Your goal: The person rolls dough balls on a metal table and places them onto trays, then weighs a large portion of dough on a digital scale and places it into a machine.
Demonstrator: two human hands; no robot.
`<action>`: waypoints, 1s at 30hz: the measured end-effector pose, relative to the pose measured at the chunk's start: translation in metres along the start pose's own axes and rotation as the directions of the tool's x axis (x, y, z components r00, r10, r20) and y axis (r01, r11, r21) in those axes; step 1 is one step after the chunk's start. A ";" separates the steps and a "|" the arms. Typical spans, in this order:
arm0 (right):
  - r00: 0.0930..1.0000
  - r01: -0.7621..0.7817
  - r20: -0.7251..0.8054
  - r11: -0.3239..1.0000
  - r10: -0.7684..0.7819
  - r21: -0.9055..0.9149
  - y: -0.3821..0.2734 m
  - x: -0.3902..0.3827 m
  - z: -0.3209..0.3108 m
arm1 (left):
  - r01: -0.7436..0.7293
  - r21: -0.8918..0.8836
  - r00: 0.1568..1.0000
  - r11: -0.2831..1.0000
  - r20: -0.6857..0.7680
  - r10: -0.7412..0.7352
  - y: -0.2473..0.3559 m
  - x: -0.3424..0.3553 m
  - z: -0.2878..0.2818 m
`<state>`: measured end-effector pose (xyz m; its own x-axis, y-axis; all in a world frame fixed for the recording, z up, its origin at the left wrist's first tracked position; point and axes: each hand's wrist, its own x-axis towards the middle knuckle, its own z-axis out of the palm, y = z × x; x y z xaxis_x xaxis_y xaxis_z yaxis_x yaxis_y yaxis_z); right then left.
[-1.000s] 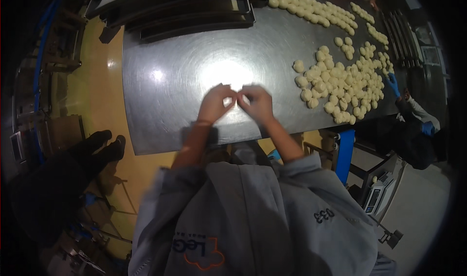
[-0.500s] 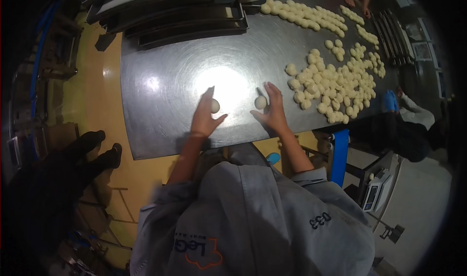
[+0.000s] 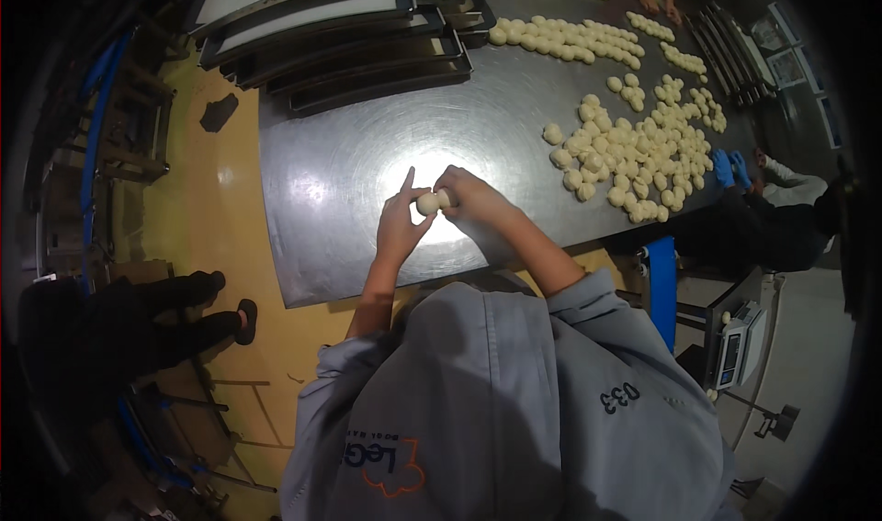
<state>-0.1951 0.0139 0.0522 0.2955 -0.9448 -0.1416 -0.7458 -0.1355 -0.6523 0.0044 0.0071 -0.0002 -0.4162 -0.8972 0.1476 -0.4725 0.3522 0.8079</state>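
Observation:
Over the bright patch of the steel table (image 3: 344, 181), my two hands meet with a pair of small pale dough balls between them. Thumb and fingers of my left hand (image 3: 399, 227) close round the nearer dough ball (image 3: 428, 205), its index finger pointing up and away. My right hand (image 3: 475, 196) pinches the other dough ball (image 3: 446, 198), partly covered by its fingers. The two balls touch or nearly touch. To the right lies a big loose heap of dough balls (image 3: 634, 158).
Dark baking trays (image 3: 367, 66) are stacked at the far left of the table. Rows of dough balls (image 3: 565, 39) lie at the back. Blue-gloved hands (image 3: 730, 167) of a co-worker are at the right edge; another person's hands (image 3: 657, 8) are at the far right corner.
My hands were apart, each curved beside a dough ball on the table. They have come together, each now gripping its ball. The blue-gloved hands have moved nearer the heap.

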 end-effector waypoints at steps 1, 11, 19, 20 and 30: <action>1.000 -0.021 0.000 0.999 0.021 0.024 0.002 0.002 0.003 | -0.010 0.004 1.000 1.000 -0.001 0.010 0.001 0.000 -0.001; 0.976 -0.147 -0.183 0.973 0.114 -0.180 -0.038 -0.012 0.047 | 0.030 -0.307 0.913 0.951 -0.379 -0.151 -0.013 -0.007 0.001; 0.983 -0.181 0.110 0.880 0.147 0.440 0.064 0.027 -0.061 | 0.129 0.131 0.949 0.983 -0.304 -0.084 0.005 0.008 0.008; 0.978 -0.196 0.020 0.875 0.209 0.442 0.090 0.026 -0.093 | 0.130 0.209 0.957 0.969 -0.282 -0.068 0.006 0.011 0.009; 0.701 -0.232 -0.683 0.971 0.204 0.052 0.410 0.113 -0.446 | 0.317 0.550 0.948 0.773 -0.181 -0.260 0.046 0.034 0.018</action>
<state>-0.7335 -0.2817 0.1011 -0.3532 -0.8938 0.2763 -0.7617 0.1032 -0.6397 -0.0453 -0.0021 0.0313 -0.1310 -0.9908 0.0333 -0.9243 0.1342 0.3573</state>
